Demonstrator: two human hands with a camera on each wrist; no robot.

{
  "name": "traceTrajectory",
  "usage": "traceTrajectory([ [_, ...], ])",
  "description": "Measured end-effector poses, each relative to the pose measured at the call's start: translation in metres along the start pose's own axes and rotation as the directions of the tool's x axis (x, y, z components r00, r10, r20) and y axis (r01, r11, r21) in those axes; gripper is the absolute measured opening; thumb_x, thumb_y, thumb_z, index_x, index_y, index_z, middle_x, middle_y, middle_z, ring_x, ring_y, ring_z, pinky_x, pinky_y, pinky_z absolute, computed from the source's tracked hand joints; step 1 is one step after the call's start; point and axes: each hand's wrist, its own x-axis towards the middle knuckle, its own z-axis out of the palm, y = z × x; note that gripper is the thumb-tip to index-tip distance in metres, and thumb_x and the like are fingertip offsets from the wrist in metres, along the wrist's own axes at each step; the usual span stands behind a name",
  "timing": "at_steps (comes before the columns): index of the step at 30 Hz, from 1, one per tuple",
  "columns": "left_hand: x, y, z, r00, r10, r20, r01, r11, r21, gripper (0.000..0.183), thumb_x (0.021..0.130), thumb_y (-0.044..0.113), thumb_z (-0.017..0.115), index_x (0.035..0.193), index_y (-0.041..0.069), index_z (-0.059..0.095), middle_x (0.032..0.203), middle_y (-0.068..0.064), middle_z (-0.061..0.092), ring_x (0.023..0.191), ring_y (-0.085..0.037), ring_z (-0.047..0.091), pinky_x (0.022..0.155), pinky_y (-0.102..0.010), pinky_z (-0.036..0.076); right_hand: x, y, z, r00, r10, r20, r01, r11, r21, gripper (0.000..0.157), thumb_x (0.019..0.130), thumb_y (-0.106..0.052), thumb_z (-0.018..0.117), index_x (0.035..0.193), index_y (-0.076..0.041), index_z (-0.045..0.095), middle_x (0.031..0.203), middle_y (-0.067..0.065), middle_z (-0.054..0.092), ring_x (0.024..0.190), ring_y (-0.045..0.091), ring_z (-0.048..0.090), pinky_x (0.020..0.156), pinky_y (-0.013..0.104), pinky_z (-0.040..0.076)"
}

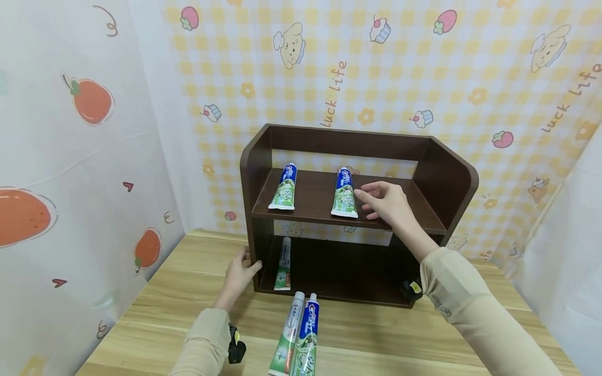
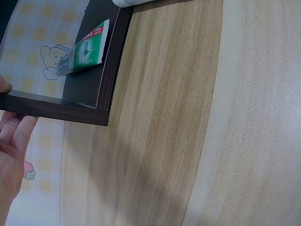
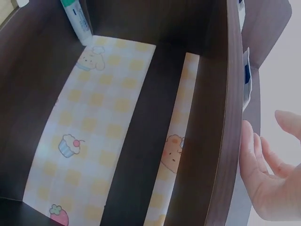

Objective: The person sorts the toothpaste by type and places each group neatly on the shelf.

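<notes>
- Right now, the blue-and-green tube (image 1: 345, 194) lies label-up on the upper shelf (image 1: 312, 193), near its middle.
- Just beside it is the person's right hand (image 1: 388, 203), fingers relaxed and holding nothing; whether the thumb touches the tube, I cannot tell.
- The left hand (image 1: 237, 274) grips the left panel (image 1: 258, 162), thumb inside, fingers outside.
- I'd worry about the crimped end, close to the shelf's front edge: a careless brush of that thumb might skew the tube or drag it down onto the worktop (image 1: 367, 339).
- A hard tug by the left hand could also jolt the rack (image 1: 348, 141).
- The cap points back towards the patterned wall (image 1: 400, 83); the long axis runs front to back, roughly square to the edge.
</notes>
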Motion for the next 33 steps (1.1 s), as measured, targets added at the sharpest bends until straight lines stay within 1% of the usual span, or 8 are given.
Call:
traceTrajectory([
  [7,0.001,0.002,-0.001,1.000,0.009,0.009,-0.009,1.000,-0.012,0.038,0.087,0.014,0.057,0.120,0.002,0.044,0.122,-0.027,0.046,0.114,-0.047,0.050,0.086,-0.048,0.049,-0.011,-0.004,0.001,1.000,0.002,0.017,-0.003,1.000,0.019,0.047,0.086,-0.039,0.060,0.117,-0.003,0.057,0.105,0.022,0.064,0.069,0.006,0.065,0.060,0.027,0.056],
  [14,0.001,0.001,-0.001,1.000,0.004,-0.001,-0.004,1.000,-0.008,0.037,0.086,0.014,0.058,0.119,0.003,0.045,0.121,-0.027,0.048,0.114,-0.045,0.051,0.086,-0.048,0.049,-0.019,-0.007,0.005,0.998,0.012,0.059,-0.015,0.999,0.045,0.045,0.088,-0.037,0.057,0.117,-0.002,0.056,0.107,0.022,0.063,0.070,0.007,0.065,0.060,0.029,0.056],
  [20,0.001,0.001,-0.001,1.000,-0.002,-0.002,0.002,1.000,-0.004,0.035,0.086,0.015,0.059,0.117,0.004,0.046,0.121,-0.026,0.048,0.114,-0.044,0.052,0.086,-0.048,0.049,-0.023,-0.004,0.010,0.997,0.010,0.070,-0.014,0.998,0.054,0.044,0.088,-0.037,0.057,0.115,-0.003,0.057,0.105,0.020,0.064,0.070,0.008,0.066,0.061,0.030,0.056],
  [24,0.001,0.001,0.000,1.000,0.007,-0.007,-0.007,1.000,0.001,0.035,0.086,0.013,0.058,0.117,0.003,0.046,0.120,-0.026,0.049,0.113,-0.044,0.052,0.085,-0.048,0.050,-0.027,-0.002,0.013,0.997,0.006,0.073,-0.011,0.998,0.070,0.043,0.088,-0.038,0.057,0.114,-0.003,0.057,0.105,0.020,0.064,0.071,0.009,0.066,0.063,0.033,0.057],
  [28,0.000,0.002,-0.001,1.000,0.007,-0.011,-0.007,1.000,0.002,0.034,0.086,0.013,0.058,0.117,0.004,0.046,0.120,-0.026,0.049,0.114,-0.044,0.052,0.085,-0.048,0.050,-0.031,0.000,0.015,0.997,0.008,0.075,-0.014,0.997,0.079,0.045,0.088,-0.039,0.057,0.113,-0.002,0.058,0.103,0.020,0.064,0.069,0.007,0.066,0.065,0.034,0.057],
  [33,-0.001,0.003,-0.001,1.000,0.010,-0.010,-0.010,1.000,-0.005,0.035,0.086,0.014,0.058,0.118,0.003,0.046,0.120,-0.025,0.050,0.114,-0.043,0.052,0.084,-0.046,0.050,-0.036,0.003,0.018,0.997,0.001,0.074,-0.008,0.995,0.096,0.044,0.088,-0.036,0.057,0.112,0.000,0.058,0.099,0.019,0.066,0.065,0.004,0.064,0.064,0.032,0.056],
])
